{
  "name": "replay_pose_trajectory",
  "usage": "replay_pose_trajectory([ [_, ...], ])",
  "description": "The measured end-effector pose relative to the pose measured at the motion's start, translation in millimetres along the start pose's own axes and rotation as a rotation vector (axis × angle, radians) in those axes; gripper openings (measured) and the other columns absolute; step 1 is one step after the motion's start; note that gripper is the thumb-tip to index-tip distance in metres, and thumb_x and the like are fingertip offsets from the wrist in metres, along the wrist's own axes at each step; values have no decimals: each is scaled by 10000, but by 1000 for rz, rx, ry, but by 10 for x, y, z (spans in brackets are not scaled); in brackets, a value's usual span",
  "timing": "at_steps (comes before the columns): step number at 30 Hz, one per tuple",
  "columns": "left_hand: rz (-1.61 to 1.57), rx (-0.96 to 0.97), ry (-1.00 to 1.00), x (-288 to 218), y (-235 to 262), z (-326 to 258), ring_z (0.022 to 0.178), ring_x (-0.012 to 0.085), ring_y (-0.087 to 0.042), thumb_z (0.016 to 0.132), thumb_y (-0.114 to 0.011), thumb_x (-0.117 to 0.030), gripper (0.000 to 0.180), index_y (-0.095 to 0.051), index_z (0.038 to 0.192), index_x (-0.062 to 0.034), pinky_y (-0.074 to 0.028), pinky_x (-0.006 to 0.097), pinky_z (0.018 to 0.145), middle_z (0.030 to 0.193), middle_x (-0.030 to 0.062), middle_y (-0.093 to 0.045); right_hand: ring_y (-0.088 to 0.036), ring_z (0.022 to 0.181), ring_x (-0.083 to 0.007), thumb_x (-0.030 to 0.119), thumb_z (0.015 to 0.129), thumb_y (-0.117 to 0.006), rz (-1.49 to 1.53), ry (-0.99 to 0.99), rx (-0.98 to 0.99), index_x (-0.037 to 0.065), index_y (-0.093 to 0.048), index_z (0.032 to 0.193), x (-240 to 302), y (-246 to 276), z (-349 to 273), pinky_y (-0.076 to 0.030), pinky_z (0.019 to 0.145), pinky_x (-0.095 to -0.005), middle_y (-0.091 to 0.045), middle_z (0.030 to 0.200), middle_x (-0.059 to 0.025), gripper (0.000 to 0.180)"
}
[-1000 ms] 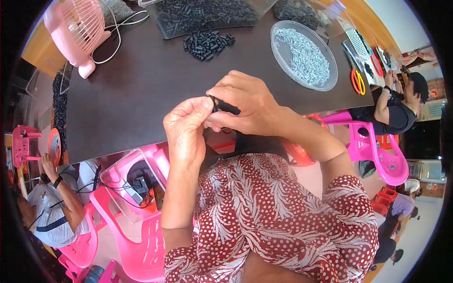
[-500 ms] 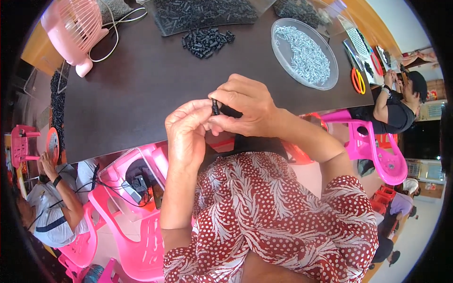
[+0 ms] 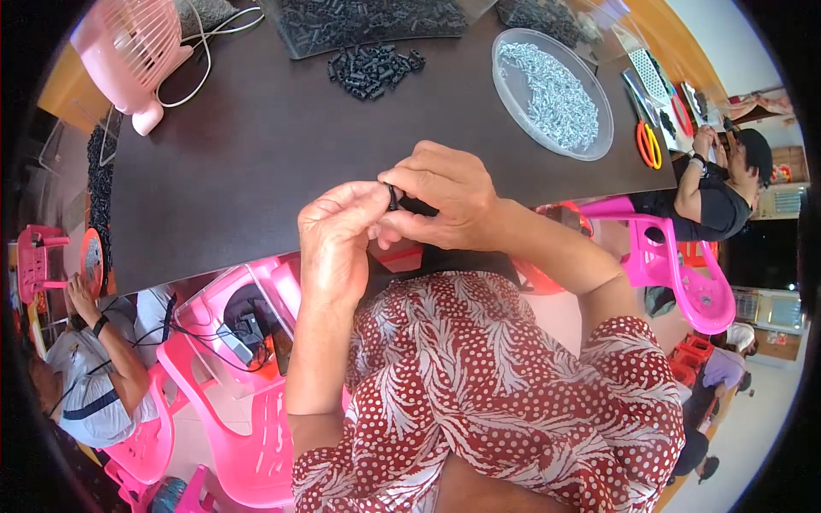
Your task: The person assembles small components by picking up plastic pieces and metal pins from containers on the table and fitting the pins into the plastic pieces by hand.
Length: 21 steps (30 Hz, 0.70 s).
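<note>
My left hand (image 3: 335, 224) and right hand (image 3: 451, 190) have their fingers pinched on one small black piece (image 3: 393, 197) by the worktop's (image 3: 231, 162) near edge. It seems unfinished; loose black pieces (image 3: 374, 72) and silver pieces (image 3: 560, 103) lie unhandled.

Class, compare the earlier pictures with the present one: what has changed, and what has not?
The left hand and right hand have drawn slightly toward the body, away from the black pile. The black part they hold seems slightly turned. Nothing was visibly taken up or let go. The pile, tray and fan stayed put; the whole view shifted slightly.
</note>
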<state>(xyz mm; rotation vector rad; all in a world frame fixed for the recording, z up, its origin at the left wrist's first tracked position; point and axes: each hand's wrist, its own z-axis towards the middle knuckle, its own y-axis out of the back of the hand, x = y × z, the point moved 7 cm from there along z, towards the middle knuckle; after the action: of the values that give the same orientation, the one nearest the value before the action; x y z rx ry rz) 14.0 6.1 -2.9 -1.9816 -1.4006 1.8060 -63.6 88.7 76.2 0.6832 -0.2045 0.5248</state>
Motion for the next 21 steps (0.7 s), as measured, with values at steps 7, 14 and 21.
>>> replay_pose_trajectory([
  [7,-47,-105,-108,-42,9,-5,548,94,-470,750,-589,-10,58,-609,752,44,-379,223,528,634,41,-550,-527,622,-251,156,601,-757,-36,-56,149,3,-552,892,48,-35,71,-437,539,-339,-548,735,-90,387],
  [14,24,-51,-116,-45,-20,-45,631,106,-519,765,-617,-77,99,-618,795,17,-405,231,623,719,42,-602,-531,604,-238,74,587,-740,-61,-37,187,-19,-543,949,97,-7,76,-427,529,-321,-568,753,-92,423],
  [21,22,-1,-116,-48,-38,-72,647,119,-547,794,-608,-88,123,-620,814,33,-420,240,625,754,67,-623,-521,554,-227,37,581,-721,-70,1,92,-27,-562,912,108,7,69,-418,490,-311,-575,744,-94,372],
])
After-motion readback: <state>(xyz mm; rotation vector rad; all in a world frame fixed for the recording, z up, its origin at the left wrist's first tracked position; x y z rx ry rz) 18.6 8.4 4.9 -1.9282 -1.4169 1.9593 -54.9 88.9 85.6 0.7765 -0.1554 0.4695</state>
